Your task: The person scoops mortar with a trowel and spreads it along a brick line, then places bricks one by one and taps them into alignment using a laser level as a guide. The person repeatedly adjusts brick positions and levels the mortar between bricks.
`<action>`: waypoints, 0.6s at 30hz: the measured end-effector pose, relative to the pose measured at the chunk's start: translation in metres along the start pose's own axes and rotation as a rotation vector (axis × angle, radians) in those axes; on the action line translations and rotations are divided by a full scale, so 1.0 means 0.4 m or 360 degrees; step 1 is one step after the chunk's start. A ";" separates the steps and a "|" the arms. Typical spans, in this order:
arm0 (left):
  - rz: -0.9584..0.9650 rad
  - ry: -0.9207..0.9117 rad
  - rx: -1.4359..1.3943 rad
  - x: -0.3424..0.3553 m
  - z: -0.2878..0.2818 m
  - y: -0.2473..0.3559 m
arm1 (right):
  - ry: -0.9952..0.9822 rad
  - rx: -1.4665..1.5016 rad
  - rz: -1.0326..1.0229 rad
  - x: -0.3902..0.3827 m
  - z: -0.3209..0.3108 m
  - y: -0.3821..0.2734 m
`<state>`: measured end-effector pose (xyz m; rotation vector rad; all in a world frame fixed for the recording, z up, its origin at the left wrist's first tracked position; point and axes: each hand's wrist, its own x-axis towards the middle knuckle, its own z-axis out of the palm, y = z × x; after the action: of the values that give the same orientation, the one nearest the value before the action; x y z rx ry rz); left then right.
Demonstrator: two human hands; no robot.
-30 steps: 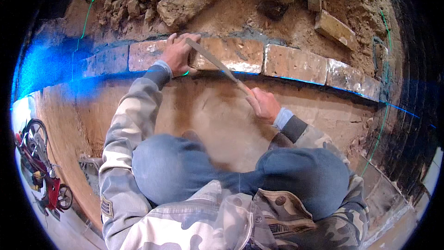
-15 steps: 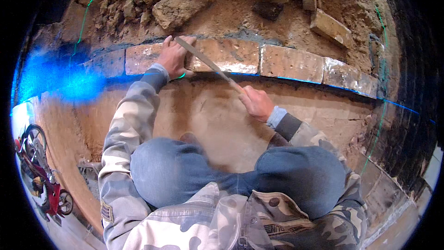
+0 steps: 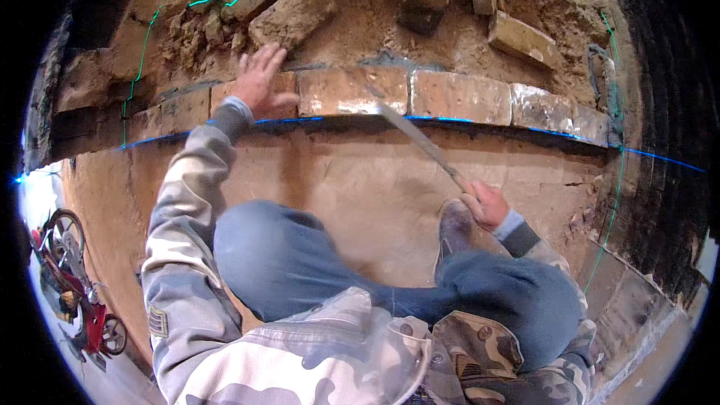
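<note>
A row of reddish-brown bricks [image 3: 352,91] runs across in front of me. Above a brick [image 3: 222,96] left of the middle is my left hand [image 3: 261,84], fingers spread and reaching over the row's far side; whether the palm touches is hard to tell. My right hand [image 3: 486,205] grips a long narrow-bladed tool [image 3: 420,141] by its handle, right of the middle and nearer to me. Its blade slants up to the left, slightly blurred, and the tip lies close to the front edge of the bricks. Grey mortar [image 3: 390,60] shows behind the row.
Loose bricks [image 3: 521,39] and a rough chunk [image 3: 291,18] lie on the soil behind. Blue and green light lines cross the bricks and ground. A dark wall [image 3: 667,105] stands at right; a red motorcycle [image 3: 82,292] is at far left. My shoe [image 3: 454,229] is near the tool.
My left hand has shifted left and its fingers have spread. My right hand has moved right and nearer, drawing the blade away from the left hand. The blue glare at left has shrunk.
</note>
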<state>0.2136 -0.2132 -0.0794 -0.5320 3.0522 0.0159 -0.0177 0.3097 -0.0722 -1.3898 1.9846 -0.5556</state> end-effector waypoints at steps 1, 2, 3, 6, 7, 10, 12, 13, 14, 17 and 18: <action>-0.0020 0.0013 0.0080 0.006 0.001 -0.024 | 0.0058 0.0027 0.0117 -0.053 0.015 0.028; -0.0031 -0.0009 0.0189 0.025 -0.022 -0.019 | 0.0116 0.0042 0.0251 -0.109 0.029 0.060; -0.0095 -0.0106 0.0198 0.022 -0.070 -0.020 | 0.0176 0.0069 0.0337 -0.132 0.054 0.082; 0.0034 -0.0299 0.0130 0.085 -0.136 0.062 | 0.0517 0.0174 0.0563 -0.203 0.125 0.105; 0.0113 -0.0326 0.0132 0.117 -0.155 0.127 | 0.0582 0.0270 0.0669 -0.210 0.144 0.128; 0.0283 -0.0342 -0.0119 0.208 -0.138 0.333 | 0.0507 0.0692 0.0919 -0.203 0.187 0.180; 0.0369 -0.0300 -0.0164 0.213 -0.068 0.439 | 0.0541 0.0748 0.0717 -0.118 0.139 0.158; 0.0416 -0.0277 -0.0180 0.224 -0.009 0.477 | 0.0650 0.0716 0.0601 -0.091 0.143 0.166; 0.0413 -0.0256 -0.0229 0.241 0.021 0.517 | 0.0758 0.0671 0.0497 -0.073 0.152 0.185; 0.0400 -0.0246 -0.0233 0.234 0.049 0.523 | 0.0919 0.0612 0.0270 -0.015 0.125 0.174; 0.0423 -0.0243 -0.0251 0.233 0.059 0.532 | 0.0951 0.0573 0.0247 -0.016 0.113 0.166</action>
<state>0.0549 -0.0441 -0.1064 -0.1200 2.9606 0.2938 -0.0282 0.3398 -0.1461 -0.8991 2.2628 -1.2979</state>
